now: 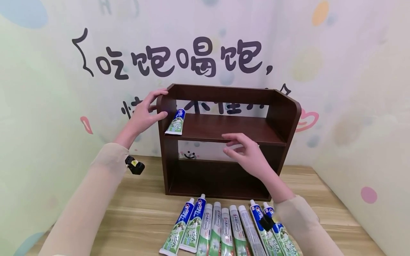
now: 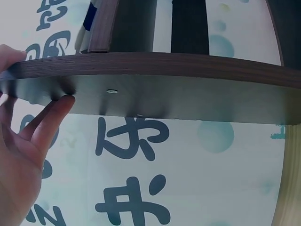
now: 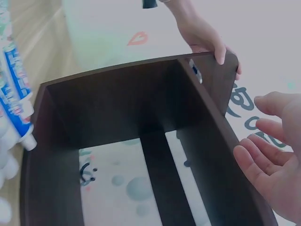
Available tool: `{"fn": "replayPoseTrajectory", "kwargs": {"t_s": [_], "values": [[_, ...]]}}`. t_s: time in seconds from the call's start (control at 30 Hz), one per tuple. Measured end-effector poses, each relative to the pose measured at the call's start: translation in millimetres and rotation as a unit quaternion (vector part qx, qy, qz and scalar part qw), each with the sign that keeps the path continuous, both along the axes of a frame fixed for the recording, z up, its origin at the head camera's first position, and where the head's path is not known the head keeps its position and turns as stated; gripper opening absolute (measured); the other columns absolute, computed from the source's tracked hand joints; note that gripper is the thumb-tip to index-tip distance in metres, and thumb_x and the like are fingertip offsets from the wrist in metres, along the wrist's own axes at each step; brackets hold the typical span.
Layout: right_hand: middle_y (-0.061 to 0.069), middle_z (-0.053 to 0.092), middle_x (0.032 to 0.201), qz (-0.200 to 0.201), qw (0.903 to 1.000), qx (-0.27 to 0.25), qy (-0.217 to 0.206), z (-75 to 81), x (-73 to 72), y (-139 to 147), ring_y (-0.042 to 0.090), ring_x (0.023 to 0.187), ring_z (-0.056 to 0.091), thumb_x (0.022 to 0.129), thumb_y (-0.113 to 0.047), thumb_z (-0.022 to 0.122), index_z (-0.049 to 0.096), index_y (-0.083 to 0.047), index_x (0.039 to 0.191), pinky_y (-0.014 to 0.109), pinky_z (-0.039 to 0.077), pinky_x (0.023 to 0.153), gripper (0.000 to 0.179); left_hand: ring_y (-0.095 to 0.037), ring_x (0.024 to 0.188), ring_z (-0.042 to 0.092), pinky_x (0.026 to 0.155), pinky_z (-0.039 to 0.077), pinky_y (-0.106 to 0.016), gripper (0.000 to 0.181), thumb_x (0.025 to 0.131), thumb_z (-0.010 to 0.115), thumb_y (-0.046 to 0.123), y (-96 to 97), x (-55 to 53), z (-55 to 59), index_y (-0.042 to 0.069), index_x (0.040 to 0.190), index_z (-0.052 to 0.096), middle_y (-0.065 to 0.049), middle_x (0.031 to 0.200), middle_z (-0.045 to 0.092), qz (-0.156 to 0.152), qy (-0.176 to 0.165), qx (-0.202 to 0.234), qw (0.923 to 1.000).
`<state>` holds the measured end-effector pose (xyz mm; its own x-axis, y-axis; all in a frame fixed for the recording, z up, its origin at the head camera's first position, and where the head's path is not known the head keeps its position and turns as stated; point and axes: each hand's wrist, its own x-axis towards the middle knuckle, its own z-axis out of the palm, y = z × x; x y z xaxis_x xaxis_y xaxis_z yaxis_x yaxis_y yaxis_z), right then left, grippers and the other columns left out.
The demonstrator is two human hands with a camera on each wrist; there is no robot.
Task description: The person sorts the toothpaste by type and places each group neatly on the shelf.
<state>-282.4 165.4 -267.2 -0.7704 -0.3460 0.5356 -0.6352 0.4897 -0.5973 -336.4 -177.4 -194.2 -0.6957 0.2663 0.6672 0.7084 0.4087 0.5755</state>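
A dark brown two-tier wooden shelf (image 1: 224, 170) stands upright against the wall. My left hand (image 1: 143, 113) grips its left side panel (image 2: 178, 92) near the top, thumb at the front edge and fingers toward the top and back. On the upper board, leaning at the left end, is one blue and green toothpaste tube (image 1: 176, 122), cap upward. My right hand (image 1: 246, 153) hovers in front of the middle board with loosely bent fingers and holds nothing. In the right wrist view, the right hand (image 3: 270, 146) shows nothing between thumb and fingers.
A row of several toothpaste tubes lies on the wooden table (image 1: 134, 206) before the shelf, caps toward it. Blue and green tubes (image 1: 193, 224) flank silver and green ones (image 1: 226, 227). Walls (image 1: 358, 106) rise behind and at both sides.
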Motion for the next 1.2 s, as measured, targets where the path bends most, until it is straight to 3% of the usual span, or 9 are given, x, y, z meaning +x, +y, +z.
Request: {"fn": "replayPoseTrajectory", "kwargs": {"t_s": [0.3, 0.43, 0.8, 0.9, 1.13, 1.2], "values": [[-0.002, 0.063, 0.127, -0.029, 0.9991, 0.014, 0.03, -32.2, 24.1, 30, 0.014, 0.108, 0.064, 0.092, -0.022, 0.07, 0.058, -0.021, 0.135, 0.017, 0.057, 0.088, 0.045, -0.031, 0.142, 0.037, 0.113, 0.041, -0.058, 0.056, 0.089, 0.064, 0.001, 2.2, 0.1, 0.1, 0.005, 0.142, 0.044, -0.012, 0.158, 0.037, 0.003, 0.004, 0.0, 1.0], [-0.001, 0.063, 0.128, -0.028, 0.9986, 0.02, 0.04, -47.6, 31.7, 43, 0.012, 0.108, 0.062, 0.091, -0.017, 0.07, 0.059, -0.019, 0.133, 0.019, 0.058, 0.084, 0.044, -0.03, 0.142, 0.037, 0.113, 0.041, -0.058, 0.057, 0.089, 0.064, 0.001, 2.6, 0.8, 0.2, 0.005, 0.142, 0.044, -0.012, 0.158, 0.037, 0.003, 0.001, -0.001, 1.0], [0.006, 0.063, 0.126, -0.044, 0.9984, 0.031, 0.019, -85.7, 44.5, 81, -0.002, 0.105, 0.057, 0.091, -0.013, 0.069, 0.054, -0.017, 0.137, 0.022, 0.059, 0.079, 0.049, -0.03, 0.144, 0.035, 0.114, 0.039, -0.058, 0.059, 0.09, 0.063, 0.003, -1.2, 2.1, -0.6, 0.01, 0.145, 0.042, -0.01, 0.159, 0.035, 0.002, -0.011, -0.014, 0.9998], [0.007, 0.062, 0.126, -0.043, 0.9987, 0.024, 0.014, -90.7, 49.6, 88, -0.006, 0.104, 0.055, 0.091, -0.011, 0.07, 0.055, -0.015, 0.136, 0.021, 0.059, 0.078, 0.048, -0.032, 0.144, 0.035, 0.114, 0.038, -0.061, 0.06, 0.09, 0.063, 0.003, -3.5, -1.4, -2.5, 0.01, 0.146, 0.04, -0.01, 0.16, 0.034, -0.001, -0.012, -0.013, 0.9998], [0.008, 0.064, 0.123, -0.073, 0.9967, 0.034, 0.009, -102.7, 57.7, 104, -0.009, 0.101, 0.054, 0.089, -0.01, 0.071, 0.056, -0.013, 0.136, 0.02, 0.058, 0.076, 0.05, -0.022, 0.145, 0.037, 0.114, 0.04, -0.054, 0.065, 0.088, 0.071, 0.006, -14.6, -26.2, -9.6, 0.019, 0.146, 0.045, 0.003, 0.16, 0.036, -0.005, -0.019, -0.006, 0.9998], [0.008, 0.064, 0.123, -0.079, 0.9961, 0.039, 0.006, -106.1, 58.8, 108, -0.009, 0.1, 0.054, 0.089, -0.011, 0.072, 0.056, -0.012, 0.136, 0.02, 0.059, 0.075, 0.05, -0.021, 0.144, 0.038, 0.114, 0.041, -0.054, 0.065, 0.087, 0.072, 0.006, -15.5, -27.2, -8.9, 0.018, 0.145, 0.046, 0.003, 0.159, 0.038, -0.007, -0.019, -0.008, 0.9998]]}}
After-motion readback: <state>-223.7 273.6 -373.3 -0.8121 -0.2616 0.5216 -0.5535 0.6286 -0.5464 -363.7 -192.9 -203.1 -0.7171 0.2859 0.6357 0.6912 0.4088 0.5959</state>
